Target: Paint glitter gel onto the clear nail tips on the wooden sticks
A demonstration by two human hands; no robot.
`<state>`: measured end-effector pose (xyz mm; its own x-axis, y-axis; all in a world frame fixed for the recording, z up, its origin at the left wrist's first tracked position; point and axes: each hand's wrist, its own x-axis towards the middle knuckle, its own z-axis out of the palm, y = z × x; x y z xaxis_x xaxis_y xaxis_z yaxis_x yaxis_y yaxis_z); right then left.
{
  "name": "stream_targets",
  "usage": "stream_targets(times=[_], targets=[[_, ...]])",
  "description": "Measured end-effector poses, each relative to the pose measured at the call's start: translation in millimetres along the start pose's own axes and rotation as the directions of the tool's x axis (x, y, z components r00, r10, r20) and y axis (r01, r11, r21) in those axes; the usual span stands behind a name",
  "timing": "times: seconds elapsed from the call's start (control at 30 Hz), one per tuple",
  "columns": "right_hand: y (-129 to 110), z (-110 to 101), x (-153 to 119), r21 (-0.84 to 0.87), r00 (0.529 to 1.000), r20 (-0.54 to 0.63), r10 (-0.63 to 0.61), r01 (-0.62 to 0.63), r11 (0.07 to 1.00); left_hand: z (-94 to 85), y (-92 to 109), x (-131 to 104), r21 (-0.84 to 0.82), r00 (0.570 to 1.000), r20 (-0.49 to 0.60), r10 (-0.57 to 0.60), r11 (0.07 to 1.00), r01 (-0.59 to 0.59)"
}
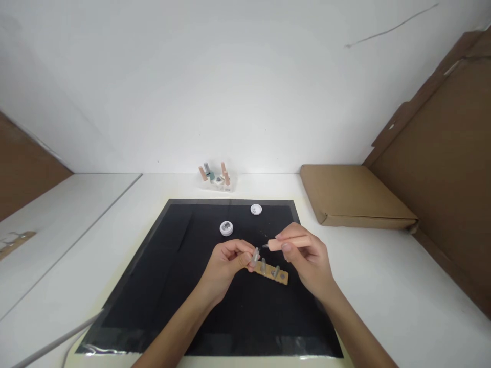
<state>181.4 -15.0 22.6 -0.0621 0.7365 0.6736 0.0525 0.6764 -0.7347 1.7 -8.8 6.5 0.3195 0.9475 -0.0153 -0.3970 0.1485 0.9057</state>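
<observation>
My left hand point(229, 261) is closed, thumb and fingers pinching a pale grey, see-through false nail point(255, 255). Between the fingers of my right hand point(310, 258) is the peach handle of a nail polish brush point(288, 244). Its dark tip points left and is close to the nail; whether they touch I cannot tell. Below the fingertips lies a tan wavy-edged strip point(284, 277), its left end partly hidden by my left hand. Greyish nail tips point(263, 266) stand on it.
On the black mat point(161, 286) sit an open white jar point(226, 228) with silvery contents and a white lid point(256, 209). A clear holder point(217, 186) of polish bottles stands against the wall. A flat cardboard box point(355, 197) lies at right; a grey cable point(65, 337) runs lower left.
</observation>
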Motion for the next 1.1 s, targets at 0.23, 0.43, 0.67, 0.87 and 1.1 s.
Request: stream_targets(times=[0.23,0.43,0.67,0.87,1.1], targets=[[-4.3,1.9,1.3,0.105,0.987,0.16,-0.01,-0.007,0.994,1.7,3.3,1.0,-0.029,0.999,-0.008,-0.043,0.999,0.043],[-2.1,1.8,-1.1,0.041,0.997,0.08,-0.001,-0.002,0.999,1.1,2.3,-2.0,-0.07,0.993,0.04,-0.115,0.991,0.117],[4.9,1.2,-2.6,0.053,0.991,-0.099,0.09,-0.085,0.995,-1.8,-0.2,-1.9,-0.1,0.988,0.039,-0.149,0.983,0.152],[2.6,0.4,-2.0,0.13,0.999,0.041,0.018,-0.023,0.991,-3.2,1.8,0.8,-0.086,0.985,0.031,-0.167,0.982,0.169],[2.6,3.3,1.5,0.036,0.993,-0.007,0.118,-0.118,0.992,-3.8,0.1,-0.5,-0.06,0.984,0.062,-0.165,0.984,0.168]])
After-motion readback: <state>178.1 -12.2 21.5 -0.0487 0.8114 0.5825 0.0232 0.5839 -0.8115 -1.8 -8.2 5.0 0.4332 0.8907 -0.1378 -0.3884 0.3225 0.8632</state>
